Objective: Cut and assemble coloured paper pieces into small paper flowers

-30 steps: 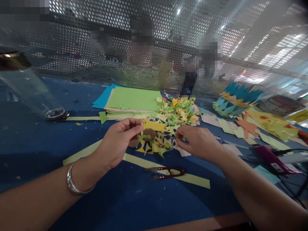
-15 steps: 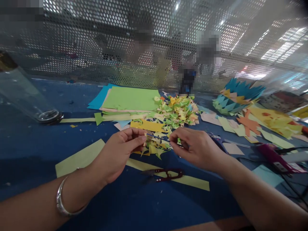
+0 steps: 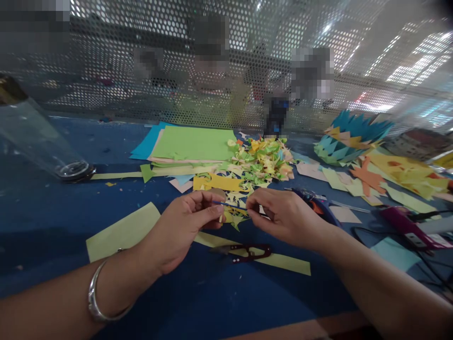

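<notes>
Right hand, fingers closed on a thin, straight blue rod; left hand, thumb and fingers pinching a small pale-yellow paper piece at the rod's far end. The rod spans the gap between the hands. Nearer the body, dark-red-handled metal snips lie across a long pale-yellow paper strip on the blue surface.

Clear bottle with a goldish top sits between 9 and 10 o'clock, perforated screen runs right across 12, spiky blue-topped paper crown thingy near 3, and a purple power strip between 3 and 4.
</notes>
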{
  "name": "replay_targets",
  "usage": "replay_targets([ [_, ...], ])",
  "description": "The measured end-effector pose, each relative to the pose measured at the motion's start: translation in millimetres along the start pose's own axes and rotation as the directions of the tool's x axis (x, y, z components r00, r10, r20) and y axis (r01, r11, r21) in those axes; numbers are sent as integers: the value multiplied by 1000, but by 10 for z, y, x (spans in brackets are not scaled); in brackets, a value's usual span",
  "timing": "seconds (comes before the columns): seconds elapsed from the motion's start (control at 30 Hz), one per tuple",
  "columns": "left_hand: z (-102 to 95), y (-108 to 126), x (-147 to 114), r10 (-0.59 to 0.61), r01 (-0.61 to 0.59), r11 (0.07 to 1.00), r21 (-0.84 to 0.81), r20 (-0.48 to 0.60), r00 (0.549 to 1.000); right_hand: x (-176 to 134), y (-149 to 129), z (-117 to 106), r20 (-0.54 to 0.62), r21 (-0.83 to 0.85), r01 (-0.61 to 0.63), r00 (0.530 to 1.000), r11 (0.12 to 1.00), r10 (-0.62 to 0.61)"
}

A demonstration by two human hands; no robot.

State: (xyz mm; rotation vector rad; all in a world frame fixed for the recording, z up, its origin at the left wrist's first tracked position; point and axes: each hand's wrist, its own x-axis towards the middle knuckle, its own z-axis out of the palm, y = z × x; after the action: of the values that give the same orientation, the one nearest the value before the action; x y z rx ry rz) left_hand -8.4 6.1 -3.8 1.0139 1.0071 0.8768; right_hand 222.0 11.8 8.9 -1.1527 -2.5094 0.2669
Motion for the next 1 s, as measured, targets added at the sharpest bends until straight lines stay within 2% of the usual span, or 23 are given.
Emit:
replay_targets([
  [0.27,-8,-6,-4,3,5,993,-118,71,997,-18,-36,-19,15,48,28,999,998,-29],
  [0.33,-14,-7,-4,8,0,995,-101,81,997,-21,-51,-21,13,57,38,999,998,-39],
  [0.47,-25,29,-8,41,-45,997,56,70,997,-45,-67,-19,0,60,69,998,996,-69],
  [0.7,-75,141,-31,200,-257,911,322,200,959,-110,-79,-6,-39,43,97,995,994,-96],
  [0.9,-124,125,-12,283,-380,798,467,266,921,-140,-52,25,-57,26,103,993,994,-101],
  [1.0,-130,105,1,311,-413,777,476,280,908,-152,-49,30,-61,15,102,993,995,-101],
])
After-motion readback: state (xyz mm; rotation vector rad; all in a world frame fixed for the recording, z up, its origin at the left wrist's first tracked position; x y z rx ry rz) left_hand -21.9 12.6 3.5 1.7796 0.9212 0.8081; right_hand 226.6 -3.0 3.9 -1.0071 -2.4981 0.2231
